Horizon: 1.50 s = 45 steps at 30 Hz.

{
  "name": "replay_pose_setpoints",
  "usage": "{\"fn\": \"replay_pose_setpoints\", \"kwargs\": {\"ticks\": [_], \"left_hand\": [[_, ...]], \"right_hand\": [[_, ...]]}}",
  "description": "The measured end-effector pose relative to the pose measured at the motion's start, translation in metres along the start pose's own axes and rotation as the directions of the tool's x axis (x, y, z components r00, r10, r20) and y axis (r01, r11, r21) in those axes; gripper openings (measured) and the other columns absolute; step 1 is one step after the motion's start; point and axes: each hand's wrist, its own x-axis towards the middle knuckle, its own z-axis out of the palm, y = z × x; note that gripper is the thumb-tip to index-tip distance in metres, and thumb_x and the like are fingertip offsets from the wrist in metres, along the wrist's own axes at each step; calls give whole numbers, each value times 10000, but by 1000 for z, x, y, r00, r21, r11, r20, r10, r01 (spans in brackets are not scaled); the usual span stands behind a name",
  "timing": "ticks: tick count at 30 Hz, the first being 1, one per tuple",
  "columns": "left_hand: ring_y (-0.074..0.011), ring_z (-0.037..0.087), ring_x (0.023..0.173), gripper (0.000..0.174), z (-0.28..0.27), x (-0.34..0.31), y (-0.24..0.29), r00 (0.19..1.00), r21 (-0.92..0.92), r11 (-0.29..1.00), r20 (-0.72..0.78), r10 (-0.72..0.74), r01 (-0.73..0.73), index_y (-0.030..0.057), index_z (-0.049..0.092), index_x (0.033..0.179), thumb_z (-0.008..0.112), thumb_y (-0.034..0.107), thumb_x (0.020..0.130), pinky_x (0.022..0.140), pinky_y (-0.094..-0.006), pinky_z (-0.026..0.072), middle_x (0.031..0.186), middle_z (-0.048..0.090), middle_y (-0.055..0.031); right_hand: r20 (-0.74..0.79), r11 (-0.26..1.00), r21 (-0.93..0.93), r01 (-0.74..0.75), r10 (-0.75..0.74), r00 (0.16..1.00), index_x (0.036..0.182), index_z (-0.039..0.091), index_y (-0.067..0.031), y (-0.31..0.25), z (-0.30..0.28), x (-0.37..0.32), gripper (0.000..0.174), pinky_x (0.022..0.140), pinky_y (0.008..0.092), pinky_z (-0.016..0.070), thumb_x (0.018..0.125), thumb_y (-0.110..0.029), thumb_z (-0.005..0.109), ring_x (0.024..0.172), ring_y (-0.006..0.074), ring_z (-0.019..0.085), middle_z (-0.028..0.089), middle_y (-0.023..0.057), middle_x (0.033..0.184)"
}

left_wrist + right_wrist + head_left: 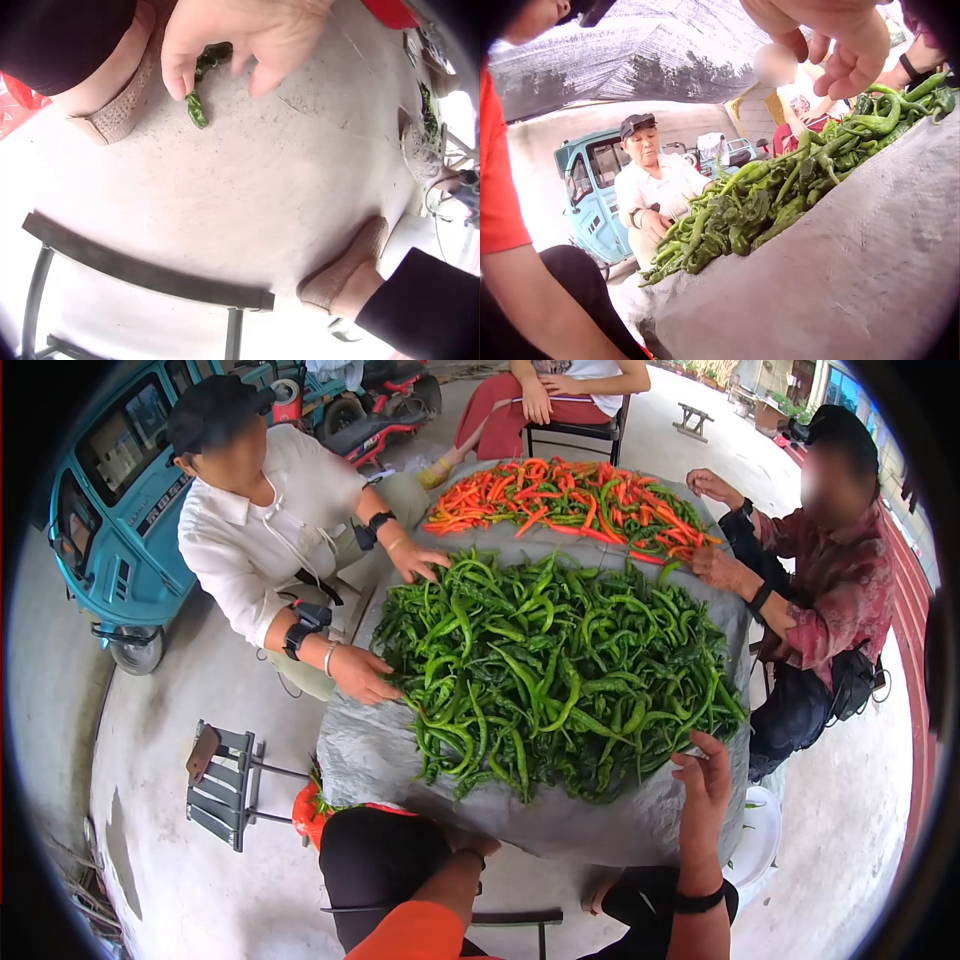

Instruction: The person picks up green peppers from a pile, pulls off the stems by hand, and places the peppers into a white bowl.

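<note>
A broad heap of green chili peppers (560, 670) covers most of the low table, which is draped in a grey sheet (480, 825). Below its near edge, my left hand (475, 842) hangs between my knees. In the left wrist view that hand (247, 30) points down over the floor, fingers bent around a dark green chili pepper (198, 111) whose lower end sticks out past the fingertips. My right hand (706, 775) hovers by the heap's near right edge. Its fingers (844, 71) are loosely bent, with nothing between them.
Red and orange peppers (570, 495) lie at the table's far end. Two people sit left and right with hands at the peppers; another sits behind. A white basin (757, 835) stands at right, a slatted stool (222, 785) and red bag (310, 812) at left.
</note>
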Motion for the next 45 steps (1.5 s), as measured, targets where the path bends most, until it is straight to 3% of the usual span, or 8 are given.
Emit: {"fn": "replay_pose_setpoints", "kwargs": {"ticks": [19, 24, 27, 30, 34, 38, 43, 45], "left_hand": [[-340, 627, 964, 258, 19, 13, 29, 984, 131, 976, -16, 180, -176, 49, 715, 937, 557, 188, 788, 769, -461, 488, 1107, 650, -194], [-297, 630, 1083, 364, -25, -39, 75, 990, 31, 996, 116, 74, -78, 65, 668, 1173, 521, 159, 854, 885, -460, 478, 1248, 621, -163], [-284, 582, 1068, 448, -8, -10, 79, 923, 144, 930, 243, 297, -337, -23, 551, 1252, 505, 161, 845, 842, -426, 476, 1173, 597, -170], [-235, 621, 836, 434, -116, -163, 133, 960, -290, 955, 244, 134, -59, 74, 581, 1254, 543, 174, 833, 726, -399, 495, 1095, 631, -97], [-209, 556, 799, 382, -106, -149, 128, 946, -552, 815, 135, 296, -176, 111, 576, 1206, 564, 111, 824, 662, -370, 494, 993, 583, -48], [-206, 551, 924, 572, -142, -199, 128, 796, -372, 707, -196, 573, -601, 151, 451, 1421, 584, 138, 865, 738, -323, 508, 1322, 385, -122], [-230, 500, 1147, 555, -222, -308, 141, 605, -180, 599, -462, 649, -780, 180, 404, 1465, 555, 331, 953, 945, -346, 460, 1445, 224, -141], [-249, 495, 1194, 563, -241, -337, 151, 660, -409, 519, -447, 604, -751, 174, 380, 1480, 504, 401, 981, 987, -362, 433, 1495, 164, -158]], "right_hand": [[63, 999, -16, -46, 47, 997, 1198, 536, -24, -1, 4, -1, 292, 751, 260, 478, 906, -28, 523, 851, 117, 623, 582, 44, 1155], [135, 1000, 1, 12, -12, 991, 1184, 542, -23, 9, 5, -4, 293, 730, 258, 483, 891, -12, 540, 806, 122, 625, 603, 63, 1121], [209, 997, -51, 65, -53, 977, 1183, 540, -31, 14, 8, -10, 297, 710, 264, 492, 887, -15, 548, 797, 127, 626, 613, 67, 1094], [295, 988, -95, 125, -92, 951, 1188, 541, -48, 11, 8, -20, 299, 703, 274, 501, 890, -35, 557, 819, 131, 631, 620, 66, 1076], [360, 961, -157, 227, -158, 920, 1182, 566, -52, 17, 2, -21, 297, 730, 287, 511, 892, -100, 606, 862, 157, 647, 654, 85, 1052], [505, 961, -225, 160, -25, 863, 1210, 556, -74, -5, -13, -30, 321, 810, 316, 502, 932, -225, 612, 949, 159, 627, 642, 69, 1108], [675, 1000, -15, 6, 6, 738, 1192, 590, -59, -33, -13, -46, 320, 856, 302, 479, 954, -274, 595, 990, 146, 604, 656, 51, 1080], [730, 1000, 11, 18, -20, 684, 1174, 606, -49, -38, -6, -48, 309, 833, 287, 482, 962, -272, 585, 957, 125, 601, 660, 40, 1041]]}}
